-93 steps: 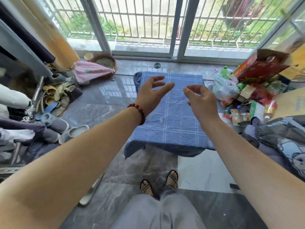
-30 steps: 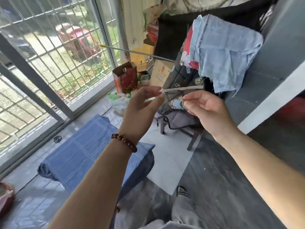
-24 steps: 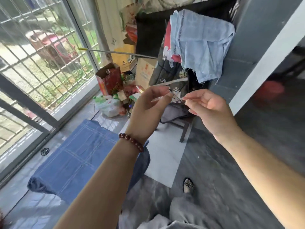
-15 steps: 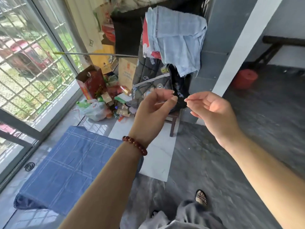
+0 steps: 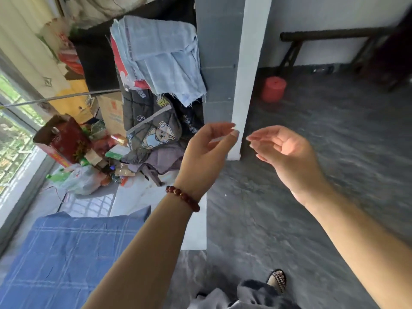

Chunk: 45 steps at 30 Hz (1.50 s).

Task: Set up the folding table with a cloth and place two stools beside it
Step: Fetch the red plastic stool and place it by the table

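Nearest, at the bottom edge: grey trouser fabric (image 5: 223,299) and one foot in a black patterned sandal (image 5: 277,278) on the dark grey marbled floor (image 5: 289,230). Lower left: the blue checked cloth (image 5: 66,253) lay spread flat over the low counter, which it hid completely. One corner reached a white floor panel (image 5: 160,197). The left forearm crossed over that corner, with a dark red bead bracelet (image 5: 182,198) at the wrist.

Both hands were raised mid-frame, apart, touching nothing solid. On the left hand (image 5: 207,152), the fingers were gently curved, thumb and forefinger tips close. A pale blurred streak sat there, so I could not tell whether they pinched anything. The right hand (image 5: 283,152) was palm-up, fingers loose and slightly spread, and held nothing.

Clutter stood beyond the counter, on the left. A clear plastic bag (image 5: 82,181) had a green bottle (image 5: 55,176) at its mouth. A red cardboard box (image 5: 64,139) had open flaps; its contents were not readable. Behind it stood a brown cardboard carton (image 5: 111,112). A grey quilted blanket with a bear print (image 5: 156,134) was heaped beside them, and a light blue frayed fabric (image 5: 160,56) was draped above it. A thin metal rod (image 5: 66,98) crossed in front of the pile.

A white pillar edge (image 5: 247,74) rose behind the hands. Far right, a red round plastic item (image 5: 273,89), stool or bucket unclear, sat by the wall under a dark long bench (image 5: 334,35).
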### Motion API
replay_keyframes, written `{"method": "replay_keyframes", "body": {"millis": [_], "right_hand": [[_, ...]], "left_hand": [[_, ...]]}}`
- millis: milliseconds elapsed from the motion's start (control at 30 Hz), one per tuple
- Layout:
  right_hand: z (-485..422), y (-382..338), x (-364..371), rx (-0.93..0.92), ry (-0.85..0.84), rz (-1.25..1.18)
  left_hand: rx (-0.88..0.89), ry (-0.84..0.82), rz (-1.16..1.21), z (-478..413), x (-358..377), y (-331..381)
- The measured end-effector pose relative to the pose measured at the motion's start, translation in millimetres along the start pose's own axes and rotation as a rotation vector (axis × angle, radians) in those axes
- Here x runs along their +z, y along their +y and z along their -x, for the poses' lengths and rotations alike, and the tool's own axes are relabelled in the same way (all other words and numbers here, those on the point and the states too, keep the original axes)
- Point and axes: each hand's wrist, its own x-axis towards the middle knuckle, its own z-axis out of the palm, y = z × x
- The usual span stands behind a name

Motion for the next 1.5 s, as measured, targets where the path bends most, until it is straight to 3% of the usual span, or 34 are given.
{"method": "replay_keyframes", "body": {"millis": [200,667,1067,1500], "right_hand": [[-3,9,-79,0.030,0.122,0.024],[-29,26,-256,0.058,0.223,0.052],[-81,57,-317,0.132,0.256,0.006],[-235,63,-385,0.134,0.369,-0.010]], "left_hand": [[-0.008,-0.118,-0.030,-22,80,-6],[-0.012,-0.233,-0.040,-77,263,-16],[-0.071,-0.256,-0.083,-137,322,-32],[0.042,-0.430,-0.094,-317,409,-11]]}}
